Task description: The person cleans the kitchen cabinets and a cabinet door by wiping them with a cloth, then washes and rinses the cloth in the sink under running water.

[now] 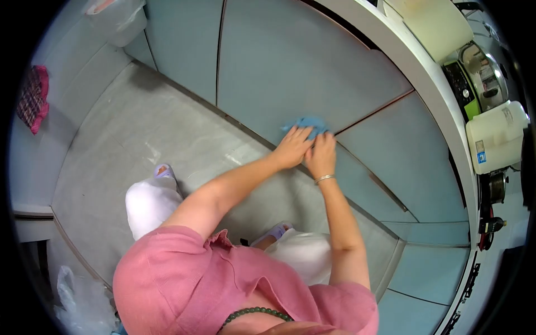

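Observation:
A crumpled blue cloth point(310, 125) lies against the lower part of a pale blue-grey cabinet door point(290, 61), near the seam with the neighbouring panels. My left hand point(293, 147) presses on the cloth with its fingers bent over the lower edge. Close beside it, almost touching, my right hand point(321, 155) has its fingertips at the cloth's right edge; a silver bracelet point(324, 178) circles that wrist.
The white countertop edge point(416, 53) curves above the doors, holding a white jug point(496, 137) and a metal pot point(484, 75). A white bin point(116, 22) hangs upper left. Plastic bags point(84, 304) lie lower left on the grey floor point(111, 162).

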Demonstrator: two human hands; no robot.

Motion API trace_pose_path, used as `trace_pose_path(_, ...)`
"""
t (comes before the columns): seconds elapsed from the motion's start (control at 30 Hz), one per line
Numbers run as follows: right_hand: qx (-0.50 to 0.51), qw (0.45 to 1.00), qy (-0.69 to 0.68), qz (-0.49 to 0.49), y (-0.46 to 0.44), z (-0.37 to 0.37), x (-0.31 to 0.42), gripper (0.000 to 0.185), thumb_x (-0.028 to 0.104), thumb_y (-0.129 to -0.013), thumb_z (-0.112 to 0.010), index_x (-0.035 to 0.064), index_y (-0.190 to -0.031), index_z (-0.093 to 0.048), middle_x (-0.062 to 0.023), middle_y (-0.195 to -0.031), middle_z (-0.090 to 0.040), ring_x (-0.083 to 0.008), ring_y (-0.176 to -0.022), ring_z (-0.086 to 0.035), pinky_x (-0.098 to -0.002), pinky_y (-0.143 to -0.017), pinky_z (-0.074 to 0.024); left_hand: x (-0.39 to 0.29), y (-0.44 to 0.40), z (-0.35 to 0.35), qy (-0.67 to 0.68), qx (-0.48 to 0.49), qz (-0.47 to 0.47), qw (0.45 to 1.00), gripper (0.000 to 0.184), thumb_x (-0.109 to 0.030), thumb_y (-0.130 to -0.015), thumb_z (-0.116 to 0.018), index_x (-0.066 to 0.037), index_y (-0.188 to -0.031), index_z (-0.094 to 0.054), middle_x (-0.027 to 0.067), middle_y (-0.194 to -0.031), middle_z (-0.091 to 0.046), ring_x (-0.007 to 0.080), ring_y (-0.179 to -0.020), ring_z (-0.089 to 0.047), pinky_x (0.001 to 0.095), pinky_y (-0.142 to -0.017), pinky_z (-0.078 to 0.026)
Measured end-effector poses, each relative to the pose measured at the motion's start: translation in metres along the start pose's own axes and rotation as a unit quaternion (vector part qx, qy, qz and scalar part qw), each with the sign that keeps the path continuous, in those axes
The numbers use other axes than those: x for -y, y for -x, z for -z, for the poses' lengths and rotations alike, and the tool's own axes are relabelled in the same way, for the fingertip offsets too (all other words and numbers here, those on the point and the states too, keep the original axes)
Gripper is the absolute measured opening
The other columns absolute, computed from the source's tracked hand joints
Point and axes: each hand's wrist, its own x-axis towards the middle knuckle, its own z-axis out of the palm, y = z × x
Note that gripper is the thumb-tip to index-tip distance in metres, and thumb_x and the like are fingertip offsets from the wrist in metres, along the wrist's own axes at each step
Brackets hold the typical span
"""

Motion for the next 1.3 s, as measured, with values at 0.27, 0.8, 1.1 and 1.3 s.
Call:
trace_pose_path(0.27,-0.314,0.948,-0.018,0.056,-0.053,0.126,0.017,0.060,0.010,-0.074,-0.063,-0.0017,-0.128,-0.040,-0.0254,-0.125,-0.038,-0.0430,-0.111,-0.040,-0.0464,-0.094,-0.0368,-0.059,-0.154,0.088,-0.042,-0.203,-0.189,0.960,0.037,-0.018,-0.076,-0.056,-0.017,-0.113,-0.059,0.0150,-0.122,-0.050,0.0317,-0.108,-0.050,0.0515,-0.098,-0.032)
trace_pose_path(0.8,0.049,0.987,0.078,0.130,0.001,-0.031,0.011,0.055,0.020,-0.077,-0.064,-0.0016,-0.124,-0.047,-0.0196,-0.127,-0.044,-0.0387,-0.115,-0.042,-0.0466,-0.096,-0.0363,0.044,0.037,-0.007,0.016,0.094,0.063,0.993,0.023,-0.016,-0.081,-0.057,-0.009,-0.104,-0.058,0.0119,-0.133,-0.043,0.0212,-0.123,-0.041,0.0502,-0.110,-0.018)
trace_pose_path(1.1,-0.268,0.904,0.089,0.321,-0.225,0.024,0.160,0.036,0.021,-0.080,-0.054,0.0050,-0.112,-0.059,-0.0071,-0.130,-0.049,-0.0296,-0.111,-0.048,-0.0402,-0.089,-0.0407,0.131,-0.095,0.150,-0.026,-0.312,0.115,0.943,0.061,-0.024,-0.085,-0.049,0.002,-0.136,-0.029,0.0196,-0.143,-0.027,0.0334,-0.132,-0.027,0.0510,-0.106,-0.020)
trace_pose_path(1.3,-0.154,0.898,0.135,0.389,-0.256,-0.056,0.198,0.027,0.018,-0.077,-0.053,0.0068,-0.099,-0.064,-0.0037,-0.121,-0.056,-0.0228,-0.110,-0.050,-0.0374,-0.090,-0.0393,0.188,-0.045,0.135,-0.122,-0.298,0.268,0.908,0.070,-0.033,-0.084,-0.054,-0.009,-0.142,-0.023,0.0120,-0.147,-0.022,0.0272,-0.135,-0.022,0.0493,-0.107,-0.017)
